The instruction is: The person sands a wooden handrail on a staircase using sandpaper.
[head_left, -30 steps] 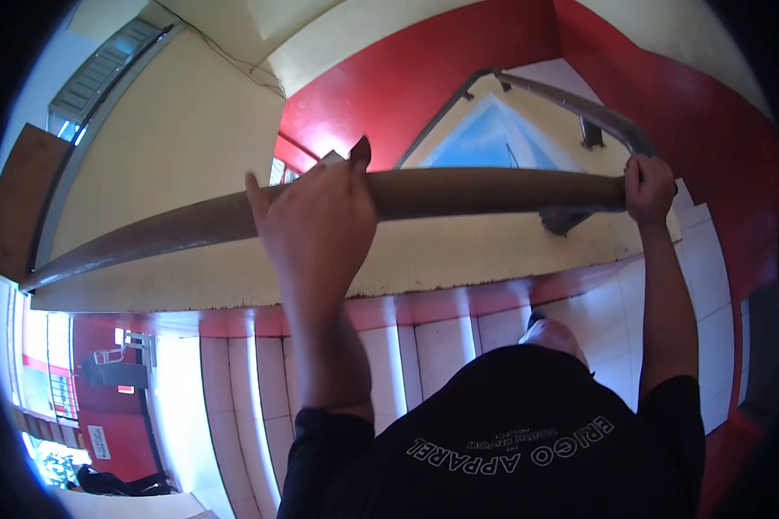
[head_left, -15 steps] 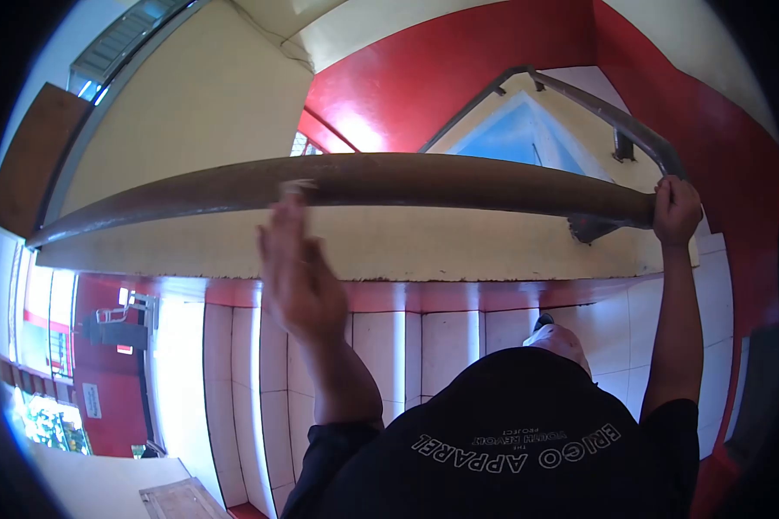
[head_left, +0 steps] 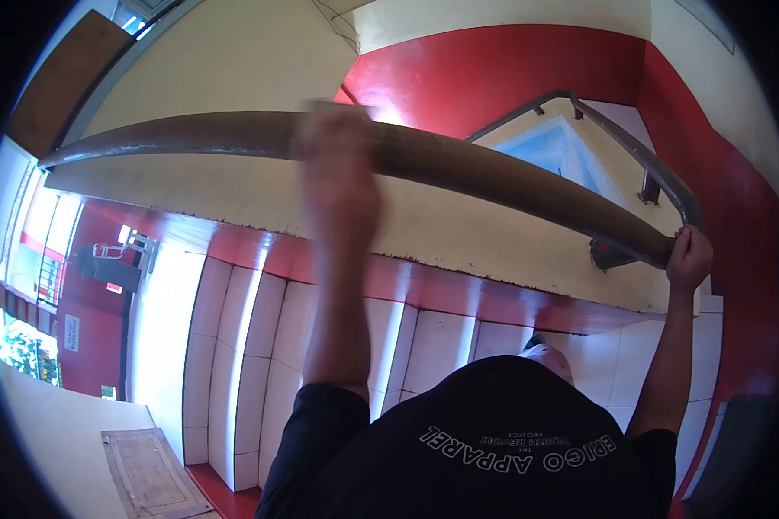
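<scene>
1 handrail (head_left: 493, 176), 1 "ERIGO APPAREL" shirt (head_left: 493, 406)

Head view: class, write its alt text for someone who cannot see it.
A person's right hand grips a brown handrail at its bend; the left hand, blurred, is over the rail farther along. Pale tiled steps lie below, and the person wears a black shirt.
</scene>
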The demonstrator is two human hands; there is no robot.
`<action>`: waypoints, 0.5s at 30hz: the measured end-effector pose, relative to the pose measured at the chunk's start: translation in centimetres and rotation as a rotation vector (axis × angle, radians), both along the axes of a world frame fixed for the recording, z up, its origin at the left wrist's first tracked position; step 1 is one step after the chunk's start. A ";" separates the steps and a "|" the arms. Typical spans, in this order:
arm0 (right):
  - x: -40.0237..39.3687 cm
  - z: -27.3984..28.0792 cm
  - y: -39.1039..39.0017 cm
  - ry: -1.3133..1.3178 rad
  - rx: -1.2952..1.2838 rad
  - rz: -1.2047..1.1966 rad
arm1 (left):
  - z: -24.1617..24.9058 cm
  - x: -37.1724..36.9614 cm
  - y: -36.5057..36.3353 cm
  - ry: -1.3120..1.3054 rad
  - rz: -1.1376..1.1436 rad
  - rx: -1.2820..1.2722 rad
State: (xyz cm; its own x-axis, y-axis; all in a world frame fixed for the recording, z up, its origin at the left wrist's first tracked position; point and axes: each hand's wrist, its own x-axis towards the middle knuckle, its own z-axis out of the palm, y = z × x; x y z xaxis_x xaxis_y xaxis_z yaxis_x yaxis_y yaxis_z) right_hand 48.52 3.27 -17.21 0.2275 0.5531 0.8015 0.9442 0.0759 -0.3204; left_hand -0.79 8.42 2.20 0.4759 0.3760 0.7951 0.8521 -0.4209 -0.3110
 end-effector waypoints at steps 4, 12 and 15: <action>0.0 0.1 0.2 0.022 -0.027 0.026 | -2.6 5.1 -2.6 -0.025 -0.438 -0.169; -0.4 -0.1 0.0 0.024 0.004 0.012 | -1.9 2.2 -1.7 0.014 -0.225 -0.187; 0.1 -0.1 0.6 0.005 0.013 0.011 | -3.2 5.7 -5.5 -0.015 -0.690 -0.603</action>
